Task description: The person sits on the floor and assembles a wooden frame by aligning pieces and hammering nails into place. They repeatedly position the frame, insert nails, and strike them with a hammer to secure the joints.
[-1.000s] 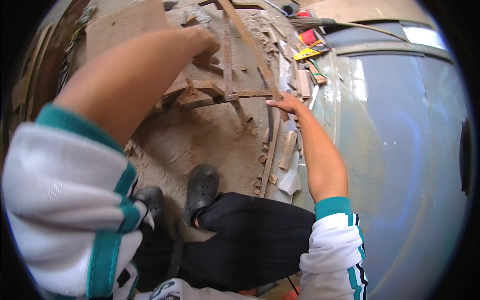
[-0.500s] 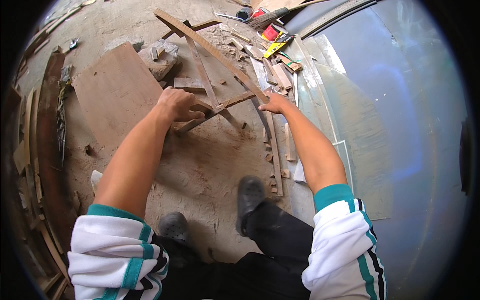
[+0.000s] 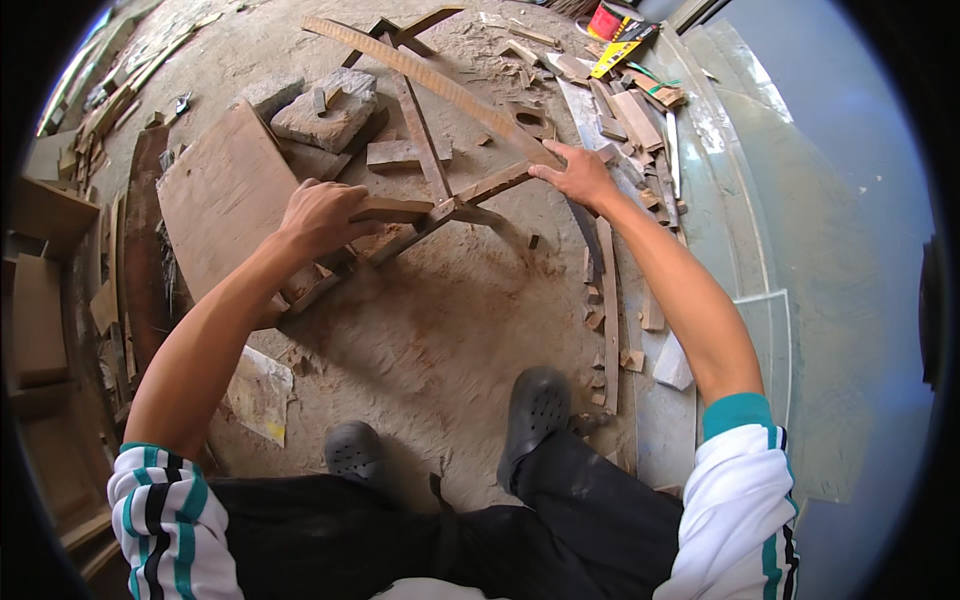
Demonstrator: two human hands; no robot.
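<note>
On the dusty floor [image 3: 430, 355], a wooden frame [image 3: 418, 130] sits ahead of 2 dark shoes [image 3: 540, 405]. The left hand [image 3: 318, 215] has its fingers curled around a short bar [image 3: 398, 211]; the right hand [image 3: 582, 178] grasps the near end of a long slat [image 3: 442, 86], near wood scraps [image 3: 637, 120].

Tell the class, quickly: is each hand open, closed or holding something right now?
Left hand: closed, holding the end of a short wooden piece.
Right hand: closed, holding the near end of a long wooden strip.
</note>
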